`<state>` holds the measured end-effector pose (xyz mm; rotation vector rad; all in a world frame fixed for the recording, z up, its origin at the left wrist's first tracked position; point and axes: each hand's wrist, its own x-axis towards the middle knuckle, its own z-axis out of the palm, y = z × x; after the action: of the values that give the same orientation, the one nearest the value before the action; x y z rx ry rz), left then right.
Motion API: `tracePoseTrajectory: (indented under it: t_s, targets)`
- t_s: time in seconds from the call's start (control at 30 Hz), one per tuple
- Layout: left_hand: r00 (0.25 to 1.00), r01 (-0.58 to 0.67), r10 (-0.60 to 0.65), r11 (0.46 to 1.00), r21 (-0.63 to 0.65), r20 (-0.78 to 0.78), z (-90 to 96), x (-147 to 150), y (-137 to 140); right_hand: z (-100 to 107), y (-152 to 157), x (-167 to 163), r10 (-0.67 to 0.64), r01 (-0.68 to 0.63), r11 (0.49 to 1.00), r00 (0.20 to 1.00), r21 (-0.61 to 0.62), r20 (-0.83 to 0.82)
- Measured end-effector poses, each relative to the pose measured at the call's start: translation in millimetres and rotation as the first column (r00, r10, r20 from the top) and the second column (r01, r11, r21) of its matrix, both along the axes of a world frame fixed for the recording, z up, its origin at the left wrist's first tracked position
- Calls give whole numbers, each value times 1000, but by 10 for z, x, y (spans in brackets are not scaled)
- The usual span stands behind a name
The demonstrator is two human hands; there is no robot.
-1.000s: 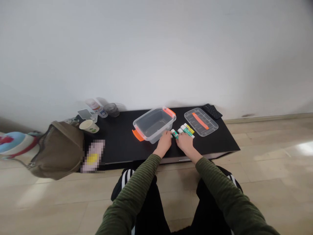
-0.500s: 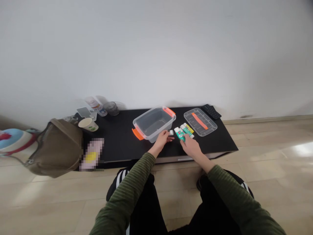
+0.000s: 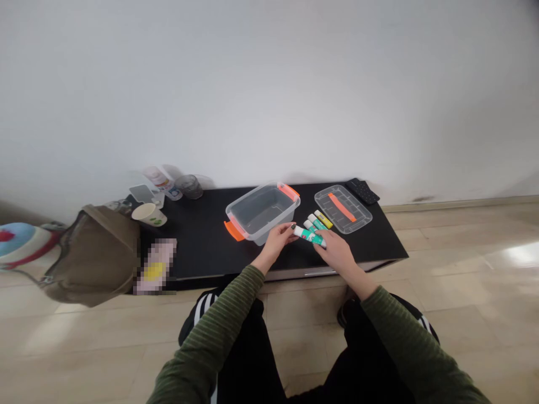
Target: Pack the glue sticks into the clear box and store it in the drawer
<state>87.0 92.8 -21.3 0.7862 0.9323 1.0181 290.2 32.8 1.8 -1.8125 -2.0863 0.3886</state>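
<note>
My right hand (image 3: 336,251) is closed around a green-and-white glue stick (image 3: 310,235), which lies slantwise over the black cabinet top. At the stick's left end, the fingers of my left hand (image 3: 278,240) pinch its small cap, mostly hidden by the fingertips; a dark spot shows there. Just behind the held stick rest green-and-white glue sticks (image 3: 316,222) and a yellow one (image 3: 323,219), side by side. A clear plastic box (image 3: 256,231) with orange latches stands uncovered behind my left hand. Its clear lid (image 3: 362,224), with an orange handle, lies flat to the right.
A dark, dotted object (image 3: 362,191) lies at the cabinet's (image 3: 202,247) back right corner. On the left are a paper cup (image 3: 149,216), a glass (image 3: 189,187), a spray can (image 3: 163,183), a brown bag (image 3: 99,258) and a blurred-out pink-and-yellow item (image 3: 155,266). A wall rises behind.
My right hand has lifted a glue stick from beside the others and turned it leftward. Its end now meets my left fingers, where a separate white cap showed earlier.
</note>
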Motion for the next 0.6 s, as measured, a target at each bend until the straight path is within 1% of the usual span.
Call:
tracePoseTrajectory:
  t_s: [0.23, 0.43, 0.53, 0.6]
  targets:
    - [999, 40, -40, 999, 8, -15, -19, -9, -58, -1, -56, -9, 21, -21, 1000, 1000, -5, -3]
    - [998, 46, -46, 999, 12, -33, -60, -25, -32, 17, -40, -7, 30, -30, 1000, 998, 6, -61]
    - [997, 56, -55, 998, 34, -46, -59, -18, -35, 17, -28, -3, -13, 8, 999, 991, -41, -134]
    - [996, 71, -68, 996, 54, -56, -46, -15, -38, 9, -20, 6, -35, 13, 995, 974, -99, -226]
